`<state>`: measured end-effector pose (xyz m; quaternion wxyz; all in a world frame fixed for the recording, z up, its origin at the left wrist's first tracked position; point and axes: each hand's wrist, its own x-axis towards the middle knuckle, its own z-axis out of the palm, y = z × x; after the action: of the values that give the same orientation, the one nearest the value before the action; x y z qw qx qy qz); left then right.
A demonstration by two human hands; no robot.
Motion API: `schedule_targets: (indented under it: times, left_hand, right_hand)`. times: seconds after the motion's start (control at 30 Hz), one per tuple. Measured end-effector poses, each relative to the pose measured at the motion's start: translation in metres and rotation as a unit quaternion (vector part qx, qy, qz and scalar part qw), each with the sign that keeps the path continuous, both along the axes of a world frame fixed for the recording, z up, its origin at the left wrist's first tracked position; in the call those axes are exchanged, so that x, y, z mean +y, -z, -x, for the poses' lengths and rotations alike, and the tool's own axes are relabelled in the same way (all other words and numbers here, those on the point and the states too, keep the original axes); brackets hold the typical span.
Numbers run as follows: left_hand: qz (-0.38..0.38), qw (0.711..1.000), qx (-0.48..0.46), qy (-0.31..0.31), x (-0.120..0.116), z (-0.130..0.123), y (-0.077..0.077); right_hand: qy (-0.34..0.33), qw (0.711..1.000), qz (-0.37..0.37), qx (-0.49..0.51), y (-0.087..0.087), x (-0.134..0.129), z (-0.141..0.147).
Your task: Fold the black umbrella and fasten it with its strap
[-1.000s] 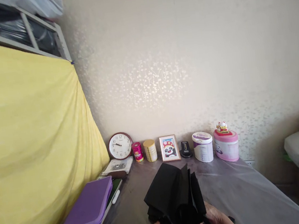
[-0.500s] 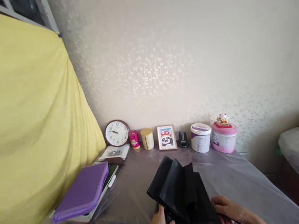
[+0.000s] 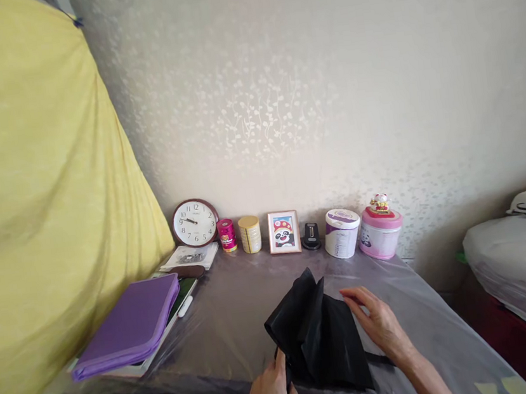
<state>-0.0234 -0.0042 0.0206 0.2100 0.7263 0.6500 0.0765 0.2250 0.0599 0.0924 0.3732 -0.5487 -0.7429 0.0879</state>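
A black folding umbrella (image 3: 325, 336) lies over the near part of the table, its canopy panels loose and fanned out in folds. My left hand (image 3: 271, 392) is closed around its lower left end, where the handle seems to be, though the fingers hide most of it. At the umbrella's right edge is my right hand (image 3: 376, 320), thumb and fingers apart, close to the fabric; whether it touches cannot be told. A black strap (image 3: 379, 359) sticks out from the canopy under my right wrist.
Along the wall stand a clock (image 3: 195, 222), a pink tin (image 3: 227, 235), a yellow-lidded can (image 3: 250, 234), a framed panda picture (image 3: 283, 233), a black stapler-like object (image 3: 311, 236), a white tub (image 3: 342, 233) and a pink tub (image 3: 380, 232). A purple folder (image 3: 128, 325) lies left.
My right hand has moved up from the canopy's lower right corner to its upper right edge. The folds have spread and shifted, and the strap now shows. The camera view has moved slightly.
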Motion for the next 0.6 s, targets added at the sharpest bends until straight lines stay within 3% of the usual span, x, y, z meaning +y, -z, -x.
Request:
schedule_targets:
  times: [0.1,0.23,0.37,0.6]
  left_hand:
    - [0.002,1.000,-0.004,-0.005,-0.004,-0.002,-0.001]
    - [0.007,1.000,-0.002,-0.005,-0.007,-0.004,-0.002]
    - [0.015,1.000,0.017,-0.013,-0.007,-0.005,-0.002]
    - [0.039,0.999,0.020,-0.028,-0.012,-0.011,-0.011]
  right_hand:
    - [-0.077,0.994,-0.056,-0.052,-0.013,0.003,0.040]
    - [-0.121,0.977,-0.032,-0.175,-0.013,0.008,0.071]
    - [-0.097,0.957,-0.009,-0.272,-0.007,0.012,0.082]
    - [-0.036,0.961,-0.003,-0.275,0.002,0.031,0.096]
